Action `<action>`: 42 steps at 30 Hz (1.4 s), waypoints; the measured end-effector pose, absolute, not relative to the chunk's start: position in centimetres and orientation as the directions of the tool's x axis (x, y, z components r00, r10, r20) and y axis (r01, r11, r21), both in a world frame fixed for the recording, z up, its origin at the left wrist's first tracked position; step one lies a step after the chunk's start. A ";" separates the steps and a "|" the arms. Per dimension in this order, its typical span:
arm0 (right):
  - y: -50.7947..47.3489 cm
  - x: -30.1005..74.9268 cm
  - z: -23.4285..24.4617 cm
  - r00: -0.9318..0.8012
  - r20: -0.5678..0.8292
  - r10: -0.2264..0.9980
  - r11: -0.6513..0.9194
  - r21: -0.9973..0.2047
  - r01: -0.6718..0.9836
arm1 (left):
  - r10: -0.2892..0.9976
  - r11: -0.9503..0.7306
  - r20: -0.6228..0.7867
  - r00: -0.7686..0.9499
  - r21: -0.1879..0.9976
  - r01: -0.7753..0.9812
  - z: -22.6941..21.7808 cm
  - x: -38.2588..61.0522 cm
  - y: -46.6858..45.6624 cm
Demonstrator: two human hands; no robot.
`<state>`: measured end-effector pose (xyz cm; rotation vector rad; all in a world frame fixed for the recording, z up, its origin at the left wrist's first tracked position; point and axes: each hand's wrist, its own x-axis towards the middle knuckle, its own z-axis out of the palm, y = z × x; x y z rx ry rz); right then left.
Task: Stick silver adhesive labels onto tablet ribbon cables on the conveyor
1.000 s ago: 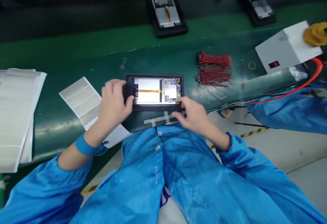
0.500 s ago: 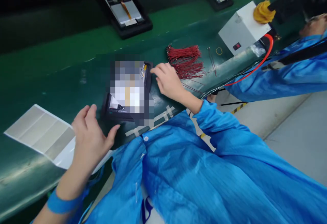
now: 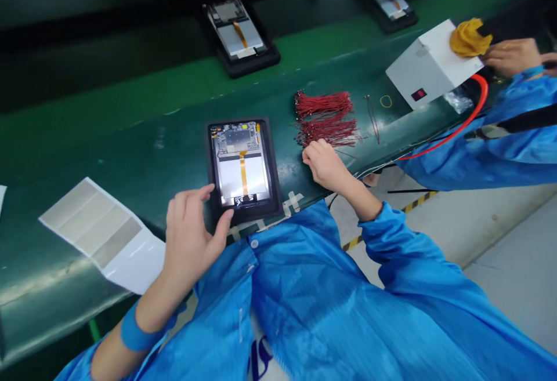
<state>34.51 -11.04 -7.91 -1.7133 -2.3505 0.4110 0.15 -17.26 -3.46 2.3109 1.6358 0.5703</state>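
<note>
A black tray holding an opened tablet (image 3: 242,166) with a circuit board and an orange flex cable lies lengthwise on the dark green bench (image 3: 165,143). My left hand (image 3: 191,236) rests at the tray's near left corner, thumb on its edge and fingers spread. My right hand (image 3: 324,163) sits to the tray's right, fingers curled, reaching at the lower edge of a bundle of red wires (image 3: 326,117). Whether it has a wire pinched I cannot make out.
A sheet of grey label strips (image 3: 100,227) lies at the left. Two more trays with tablets (image 3: 238,33) (image 3: 388,1) sit on the green conveyor behind. A white box (image 3: 429,65) with a red switch and yellow cloth stands at the right, where a co-worker's hand (image 3: 511,56) works.
The tablet tray was turned from crosswise to lengthwise. My left hand went from its end to its near left corner. My right hand left the tray and moved to the red wires.
</note>
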 end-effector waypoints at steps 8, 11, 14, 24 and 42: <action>-11.3 34.4 -6.7 -0.247 0.147 0.958 0.283 -0.631 0.722 | 0.926 -0.378 0.239 0.293 0.608 0.699 -2.1 4.5 -16.3; -12.0 35.8 -7.3 -0.076 0.091 0.993 0.113 -0.540 0.834 | 0.951 -0.308 0.199 0.235 0.633 0.710 -2.2 4.1 -16.9; -12.7 36.1 -7.9 -0.039 0.060 0.997 0.062 -0.450 0.891 | 0.970 -0.243 0.137 0.203 0.650 0.720 -2.3 3.5 -17.4; -11.9 33.3 -8.0 -0.360 -0.083 0.929 0.315 -0.335 0.888 | 0.965 -0.261 0.164 0.205 0.676 0.689 -2.5 4.4 -17.8; -15.9 26.2 -3.9 -0.553 0.109 0.826 0.339 -0.880 0.332 | 0.979 -0.054 -0.047 0.200 0.881 0.471 -2.3 4.9 -18.4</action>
